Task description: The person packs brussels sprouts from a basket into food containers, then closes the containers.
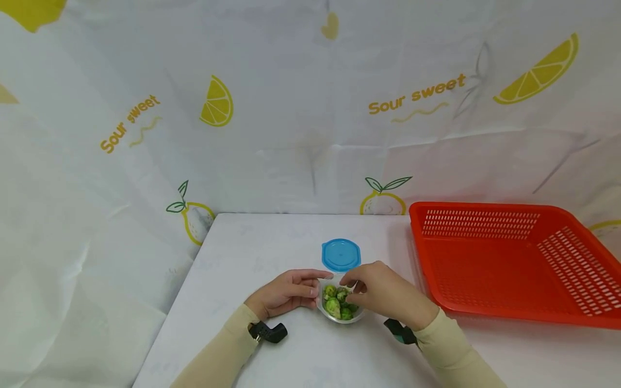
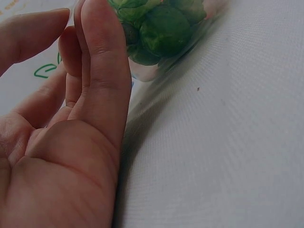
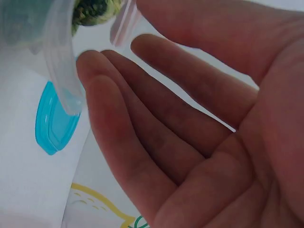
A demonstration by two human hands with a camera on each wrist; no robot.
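A small clear plastic container (image 1: 337, 319) stands on the white table, holding several green Brussels sprouts (image 1: 332, 307). My left hand (image 1: 289, 291) holds the container at its left side, index finger at the far corner and thumb against the wall. In the left wrist view, that thumb (image 2: 102, 52) stands beside the sprouts (image 2: 165, 31). Over the container's right part hovers my right hand (image 1: 383, 291), its fingers bent downward. The right wrist view shows the fingers (image 3: 142, 118) loosely curved near the container wall (image 3: 61, 61), with nothing between them.
A blue lid (image 1: 342, 254) lies flat on the table (image 1: 271, 242), just beyond the container. To the right stands a large red basket (image 1: 485, 258) with slotted walls. A white cloth (image 1: 291, 108) printed with lemons hangs behind the table.
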